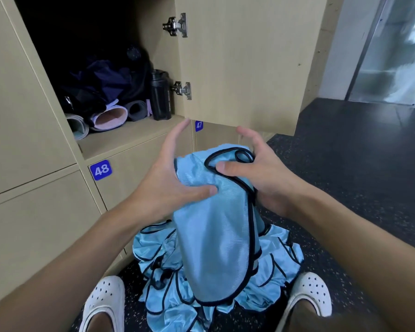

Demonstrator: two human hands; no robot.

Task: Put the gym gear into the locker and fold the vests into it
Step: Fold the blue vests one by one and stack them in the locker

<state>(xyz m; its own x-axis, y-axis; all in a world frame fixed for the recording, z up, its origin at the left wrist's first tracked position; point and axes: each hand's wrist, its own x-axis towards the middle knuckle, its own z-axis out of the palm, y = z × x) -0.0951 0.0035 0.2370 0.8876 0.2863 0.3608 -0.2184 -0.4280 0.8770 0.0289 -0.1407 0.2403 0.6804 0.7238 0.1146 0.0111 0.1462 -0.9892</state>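
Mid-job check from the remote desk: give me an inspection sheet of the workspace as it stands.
Surface: dark speckled floor; locker shelf holding gear.
Job's things: blue vest held up, draping down; vest pile on the floor between the feet; black bottle, rolled mats, dark clothing on that shelf.
Clutter: nothing seen.
Grippers: left hand and right hand both grip the vest's top.
Cables: nothing seen.
Surroundings: locker door swung open rightward; closed lockers 48 and 47 below; glass door far right; white shoes.
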